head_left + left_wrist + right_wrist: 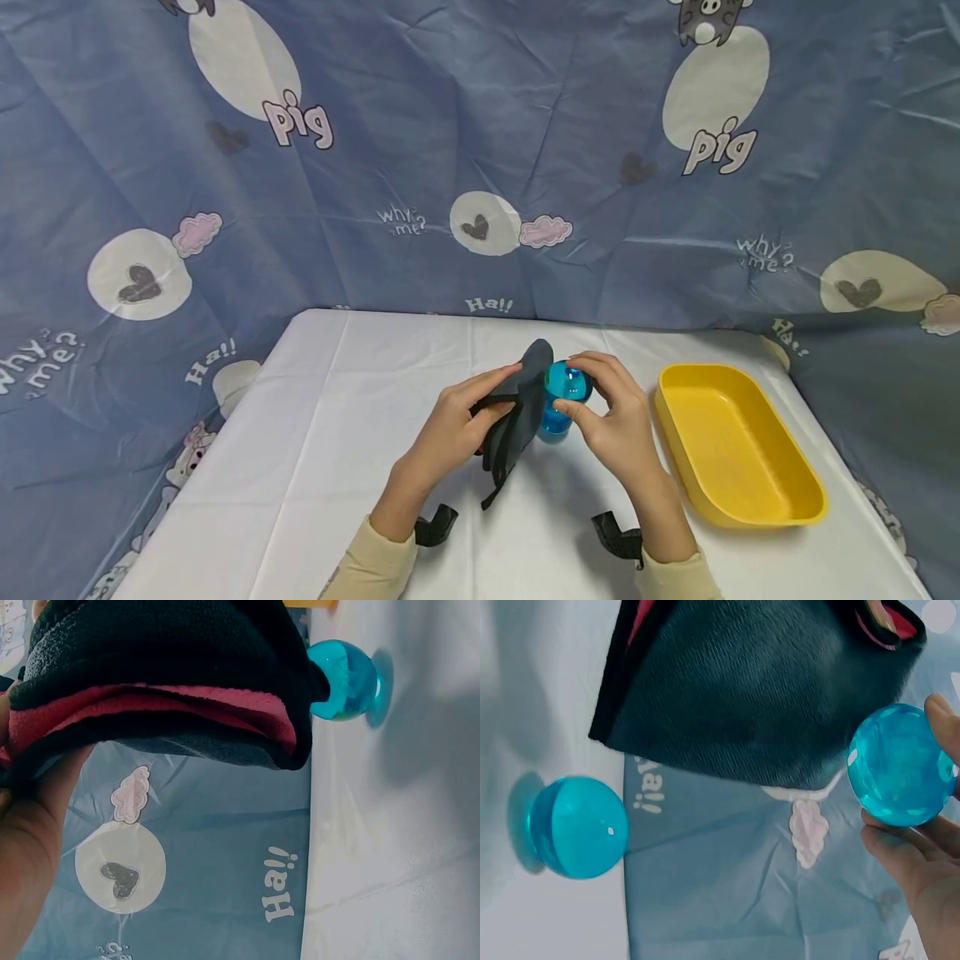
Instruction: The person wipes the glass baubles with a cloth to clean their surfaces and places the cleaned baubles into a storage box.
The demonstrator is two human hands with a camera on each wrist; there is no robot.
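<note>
My left hand grips a dark grey, fuzzy cloth piece with black edging. Its opening shows a pink lining in the left wrist view. Just right of the cloth, my right hand pinches a clear blue ball between thumb and fingers, held up off the table. A second clear blue ball rests on the white table below and appears partly behind the held one in the head view. Part of the left hand is hidden by the cloth.
A yellow tray with raised walls stands on the white-covered table, right of my right hand. A blue printed curtain hangs behind the table and along both sides. Black wrist mounts jut out by both forearms.
</note>
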